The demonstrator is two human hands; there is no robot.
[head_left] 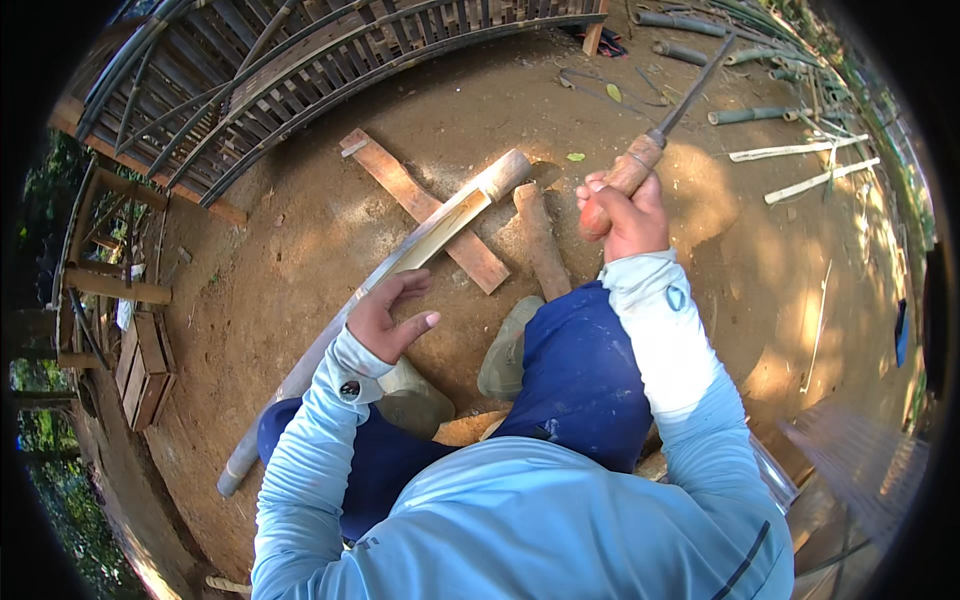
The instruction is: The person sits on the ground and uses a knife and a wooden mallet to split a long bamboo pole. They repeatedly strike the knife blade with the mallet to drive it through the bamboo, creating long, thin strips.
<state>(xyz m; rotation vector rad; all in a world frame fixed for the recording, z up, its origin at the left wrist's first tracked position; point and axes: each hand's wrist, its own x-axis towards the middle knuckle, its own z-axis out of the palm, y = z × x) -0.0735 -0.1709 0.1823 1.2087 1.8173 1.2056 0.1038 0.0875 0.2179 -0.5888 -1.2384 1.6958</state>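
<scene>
A long-bladed knife (650, 144) was held by its wooden handle in the right hand (630, 212), with the fingers wrapped around the grip and the rounded reddish butt left exposed below them. The blade was raised, pointed away from the body. No object was seen gripped by the left hand (390, 318); its fingers were parted and the thumb was spread wide. It was positioned at a bamboo pole (440, 225), but whether contact was made could not be determined.

The pole was laid diagonally along the person's left side, its far part crossed over a wooden plank (392, 182) on the dirt ground (255, 290). A section near its far end was found cut open lengthwise. A short log (542, 243) was noted just beside that end, in front of the boots (505, 355).
</scene>
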